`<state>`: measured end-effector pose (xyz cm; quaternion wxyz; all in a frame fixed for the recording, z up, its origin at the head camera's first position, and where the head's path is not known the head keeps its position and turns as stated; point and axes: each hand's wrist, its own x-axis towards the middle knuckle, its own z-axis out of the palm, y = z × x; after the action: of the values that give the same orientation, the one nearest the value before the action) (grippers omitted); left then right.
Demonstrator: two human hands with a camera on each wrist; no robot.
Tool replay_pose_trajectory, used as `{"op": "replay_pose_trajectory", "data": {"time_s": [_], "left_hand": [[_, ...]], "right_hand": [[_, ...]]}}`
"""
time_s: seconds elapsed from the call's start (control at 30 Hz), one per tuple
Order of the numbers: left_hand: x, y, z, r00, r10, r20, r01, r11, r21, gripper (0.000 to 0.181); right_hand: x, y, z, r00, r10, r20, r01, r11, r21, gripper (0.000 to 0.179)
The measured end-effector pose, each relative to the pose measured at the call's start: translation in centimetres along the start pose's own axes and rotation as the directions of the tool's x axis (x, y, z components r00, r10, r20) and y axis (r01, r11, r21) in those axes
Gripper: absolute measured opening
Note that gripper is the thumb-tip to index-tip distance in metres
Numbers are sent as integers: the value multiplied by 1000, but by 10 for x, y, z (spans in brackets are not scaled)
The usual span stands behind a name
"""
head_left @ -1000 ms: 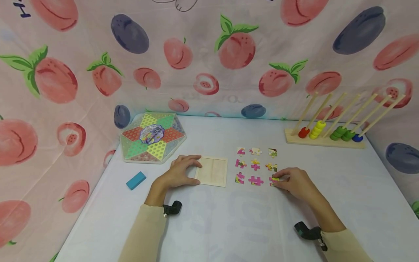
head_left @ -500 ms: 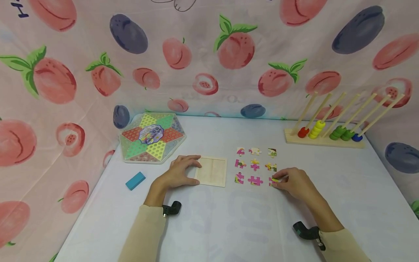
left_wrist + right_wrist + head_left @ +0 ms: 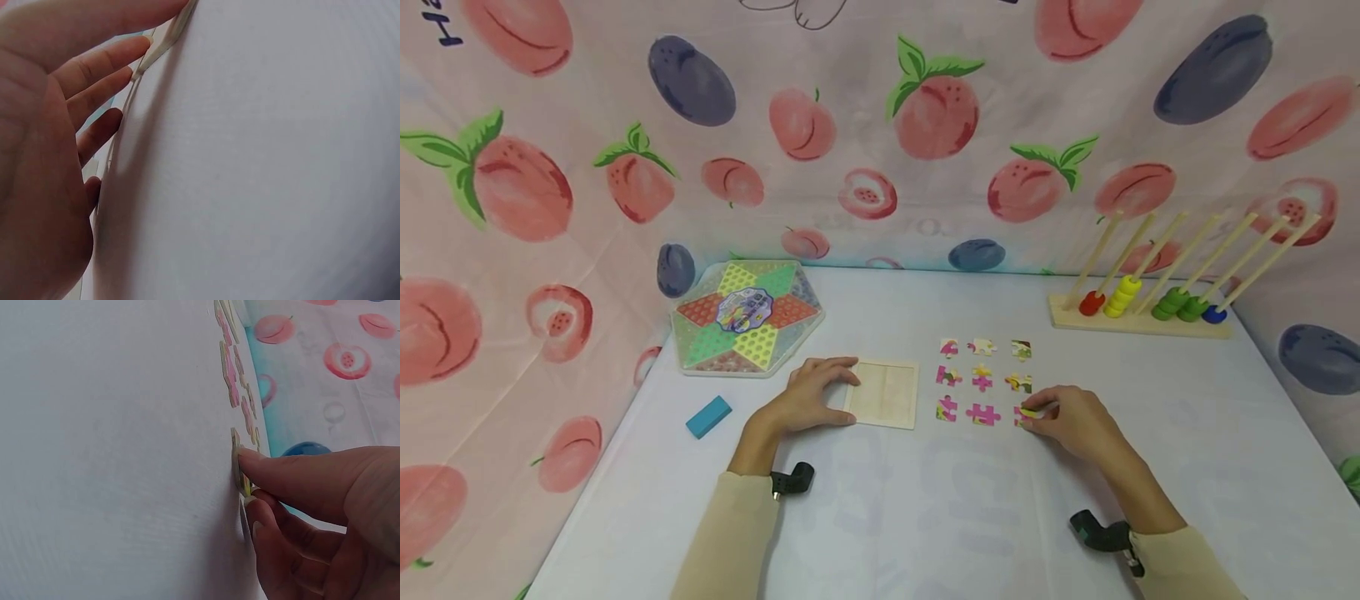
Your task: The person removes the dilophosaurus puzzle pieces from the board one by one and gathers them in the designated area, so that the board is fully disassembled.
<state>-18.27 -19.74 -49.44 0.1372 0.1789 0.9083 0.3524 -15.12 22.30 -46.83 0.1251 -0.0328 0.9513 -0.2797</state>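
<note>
My left hand [image 3: 808, 398] lies at the left side of a small square wooden puzzle tray [image 3: 883, 396], thumb at its near corner and fingers curving over its far left part. In the left wrist view the fingertips [image 3: 142, 45] meet the tray's edge. To the right of the tray, pink, yellow and green jigsaw pieces [image 3: 982, 414] lie in three rows of three, spaced apart. My right hand [image 3: 1071, 421] pinches the near-right puzzle piece [image 3: 1022, 417] between thumb and fingers. In the right wrist view this piece [image 3: 237, 464] is tilted on edge, partly hidden by the thumb.
A hexagonal Chinese checkers board [image 3: 747, 317] lies at the back left, with a blue block [image 3: 708, 417] in front of it. A wooden peg abacus [image 3: 1142, 321] with coloured beads stands at the back right. A fruit-print cloth [image 3: 850, 125] hangs behind the table.
The whole view shifts slightly. Both hands keep their places at the tray and the near-right puzzle piece.
</note>
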Motion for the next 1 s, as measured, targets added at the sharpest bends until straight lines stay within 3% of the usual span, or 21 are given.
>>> {"op": "replay_pose_trajectory", "data": {"time_s": [0.4, 0.53, 0.67, 0.8, 0.9, 1.0], "left_hand": [[4, 6, -4, 1000, 1, 2, -1, 998, 57, 46], [-1, 6, -9, 999, 21, -27, -20, 999, 28, 53], [-10, 19, -21, 993, 72, -91, -75, 997, -26, 60], [-22, 41, -42, 974, 131, -183, -133, 991, 3, 65], [-25, 60, -57, 949, 192, -249, -177, 981, 80, 69], [-19, 81, -71, 915, 277, -294, -224, 953, 203, 71]], "right_hand": [[-2, 2, -1, 1000, -8, -5, 8, 1000, 13, 25], [-6, 0, -7, 1000, 4, -31, -2, 998, 57, 25], [-13, -3, -17, 995, 15, -96, -7, 996, 85, 28], [-16, -12, -32, 975, -44, -216, 54, 998, 43, 28], [-15, -22, -45, 939, -127, -318, 138, 990, 12, 27], [-9, -34, -60, 894, -219, -391, 220, 975, -42, 29]]}}
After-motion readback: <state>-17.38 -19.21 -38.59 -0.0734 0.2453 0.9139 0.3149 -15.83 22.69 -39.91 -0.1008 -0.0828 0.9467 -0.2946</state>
